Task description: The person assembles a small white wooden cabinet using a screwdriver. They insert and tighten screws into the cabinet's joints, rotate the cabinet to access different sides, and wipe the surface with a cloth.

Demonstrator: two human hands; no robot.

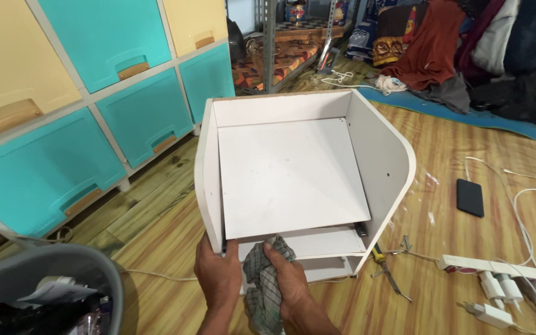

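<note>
Head camera view looks down on a wood-patterned floor (466, 149), where a bank of turquoise and cream drawers (94, 105) fills the left side and a heap of clothes (466, 43) lies along the far right, beside a metal shelf rack (268, 43). At the centre stands a white cabinet (293, 180), a small open box with a rounded right side panel, its open face turned up toward the camera and a loose white shelf board (290, 177) resting inside it at a slight slant. A grey bin (38, 273) holding scraps sits at the lower left corner. On the floor to the right of the cabinet lie a white power strip (497, 268) with plugs and cords, a dark phone (469, 197) well apart from it, and a screwdriver (386, 270) with a yellow handle just beside the cabinet's near corner. Both of the person's hands meet at the cabinet's near edge: the left hand (218, 276) grips the lower left corner, fingers curled around the panel, while the right hand (293, 279) is closed on a checked cloth (267, 279), bunching it against the lower shelf. The cloth hangs down between the two hands, touching the cabinet's front edge.
</note>
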